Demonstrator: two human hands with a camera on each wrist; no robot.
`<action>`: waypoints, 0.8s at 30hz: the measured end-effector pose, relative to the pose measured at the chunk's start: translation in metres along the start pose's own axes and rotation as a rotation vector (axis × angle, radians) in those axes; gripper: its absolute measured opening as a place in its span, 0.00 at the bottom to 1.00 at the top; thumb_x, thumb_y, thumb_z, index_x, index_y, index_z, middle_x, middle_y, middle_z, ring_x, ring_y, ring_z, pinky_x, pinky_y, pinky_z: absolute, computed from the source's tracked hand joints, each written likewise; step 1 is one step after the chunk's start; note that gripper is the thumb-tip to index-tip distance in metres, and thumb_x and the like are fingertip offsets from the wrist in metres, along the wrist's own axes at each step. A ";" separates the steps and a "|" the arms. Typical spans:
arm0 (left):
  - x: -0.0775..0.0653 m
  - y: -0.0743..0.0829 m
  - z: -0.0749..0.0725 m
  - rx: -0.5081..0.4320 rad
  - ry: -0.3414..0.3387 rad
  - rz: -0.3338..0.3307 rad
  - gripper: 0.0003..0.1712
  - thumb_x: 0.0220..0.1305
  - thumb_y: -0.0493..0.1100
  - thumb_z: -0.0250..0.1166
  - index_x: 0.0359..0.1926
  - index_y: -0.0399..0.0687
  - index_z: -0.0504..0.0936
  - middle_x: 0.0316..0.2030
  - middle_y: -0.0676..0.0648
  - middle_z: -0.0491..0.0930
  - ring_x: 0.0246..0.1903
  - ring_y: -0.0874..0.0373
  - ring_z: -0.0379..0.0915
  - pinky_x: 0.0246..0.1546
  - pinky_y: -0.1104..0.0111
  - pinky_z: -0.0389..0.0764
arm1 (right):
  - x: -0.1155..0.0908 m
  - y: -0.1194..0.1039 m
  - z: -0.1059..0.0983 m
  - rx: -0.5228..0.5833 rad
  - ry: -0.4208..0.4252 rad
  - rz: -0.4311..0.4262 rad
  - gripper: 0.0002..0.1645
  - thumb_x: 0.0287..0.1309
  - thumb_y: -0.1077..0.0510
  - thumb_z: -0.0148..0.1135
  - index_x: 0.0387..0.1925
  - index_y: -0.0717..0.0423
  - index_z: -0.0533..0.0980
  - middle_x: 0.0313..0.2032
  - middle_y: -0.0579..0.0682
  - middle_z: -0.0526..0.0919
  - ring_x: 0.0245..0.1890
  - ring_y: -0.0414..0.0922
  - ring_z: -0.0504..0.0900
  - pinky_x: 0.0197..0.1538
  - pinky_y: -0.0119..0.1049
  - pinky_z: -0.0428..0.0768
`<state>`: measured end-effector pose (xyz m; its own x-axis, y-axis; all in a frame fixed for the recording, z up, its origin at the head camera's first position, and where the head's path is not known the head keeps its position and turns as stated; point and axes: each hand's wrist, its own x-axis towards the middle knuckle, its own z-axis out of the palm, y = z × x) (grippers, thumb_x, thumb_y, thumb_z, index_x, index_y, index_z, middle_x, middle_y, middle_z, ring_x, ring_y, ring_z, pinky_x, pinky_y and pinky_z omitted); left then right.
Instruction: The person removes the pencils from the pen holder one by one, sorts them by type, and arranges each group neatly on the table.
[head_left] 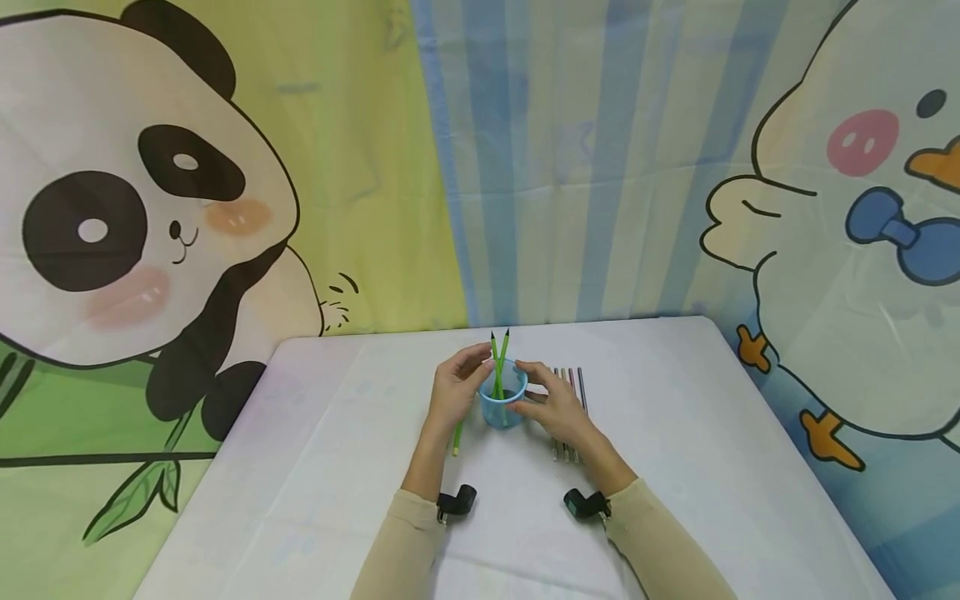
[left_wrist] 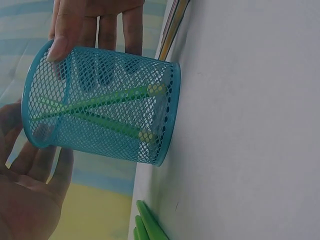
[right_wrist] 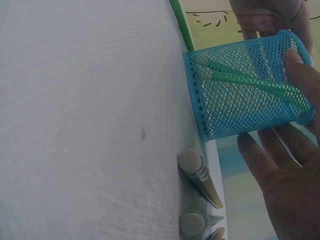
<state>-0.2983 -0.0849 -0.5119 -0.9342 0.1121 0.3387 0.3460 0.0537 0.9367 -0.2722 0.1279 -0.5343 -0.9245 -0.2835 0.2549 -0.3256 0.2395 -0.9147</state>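
A light-blue mesh pencil holder [head_left: 500, 412] stands upright on the white table, two green pencils [left_wrist: 112, 100] leaning crossed inside, dark tips up. At its right side my right hand [head_left: 555, 404] grips it, the thumb [right_wrist: 300, 70] on the near wall and the fingers spread along the side. On the opposite side my left hand [head_left: 456, 390] holds the holder near the rim, fingers behind it; its exact contact there is partly hidden. More green pencils [left_wrist: 147, 222] lie on the table beside the left hand, mostly covered by it in the head view.
Several slim silver and brownish pens or pencils [head_left: 580, 387] lie in a row right of the holder, partly under the right hand. The white table [head_left: 360, 467] reaches back to a cartoon-printed curtain [head_left: 570, 167]. A black wrist camera [head_left: 457, 500] sits at each cuff.
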 end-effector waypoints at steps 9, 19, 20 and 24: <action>0.000 -0.003 0.003 0.001 -0.011 0.026 0.19 0.70 0.39 0.69 0.60 0.42 0.84 0.58 0.41 0.85 0.63 0.46 0.80 0.68 0.48 0.77 | -0.002 -0.002 0.000 0.009 0.001 -0.016 0.45 0.57 0.57 0.78 0.72 0.58 0.68 0.71 0.58 0.73 0.69 0.59 0.75 0.66 0.52 0.80; 0.002 -0.005 0.006 0.025 -0.028 0.019 0.20 0.72 0.38 0.68 0.62 0.37 0.82 0.62 0.33 0.81 0.66 0.47 0.77 0.73 0.46 0.71 | -0.001 -0.002 0.000 0.041 -0.008 -0.014 0.45 0.57 0.60 0.78 0.73 0.60 0.67 0.72 0.61 0.71 0.69 0.62 0.74 0.68 0.57 0.78; 0.002 -0.005 0.006 0.021 -0.031 0.020 0.20 0.72 0.39 0.68 0.62 0.38 0.82 0.62 0.33 0.81 0.66 0.47 0.77 0.73 0.47 0.70 | -0.001 -0.002 -0.001 0.039 -0.008 -0.014 0.45 0.57 0.60 0.78 0.73 0.60 0.67 0.72 0.60 0.72 0.69 0.62 0.74 0.68 0.56 0.79; 0.001 -0.005 0.006 0.010 -0.040 0.023 0.20 0.72 0.40 0.68 0.61 0.39 0.83 0.61 0.35 0.82 0.67 0.47 0.76 0.74 0.49 0.70 | -0.001 -0.002 -0.001 0.019 -0.007 -0.009 0.46 0.57 0.57 0.79 0.73 0.58 0.68 0.71 0.58 0.73 0.69 0.59 0.75 0.67 0.53 0.80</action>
<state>-0.3005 -0.0789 -0.5167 -0.9218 0.1533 0.3559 0.3683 0.0610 0.9277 -0.2704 0.1285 -0.5324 -0.9201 -0.2920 0.2610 -0.3299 0.2189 -0.9183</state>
